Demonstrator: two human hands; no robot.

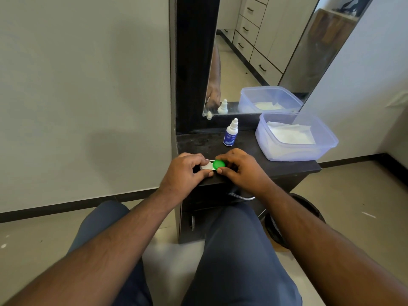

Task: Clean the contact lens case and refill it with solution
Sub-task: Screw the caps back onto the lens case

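A contact lens case (212, 165) with a white cap on its left side and a green cap (219, 164) on its right sits near the front edge of a dark vanity top (249, 151). My left hand (185, 172) grips the white side between thumb and fingers. My right hand (239, 167) pinches the green cap. A small white solution bottle (231, 133) with a blue label stands upright, capped, behind the case.
A clear plastic tub (295, 138) holding white tissues sits at the right of the vanity top. A mirror (260, 54) leans behind. A drawer handle (241, 196) is below the hands. A dark round bin (293, 219) stands on the floor at the right.
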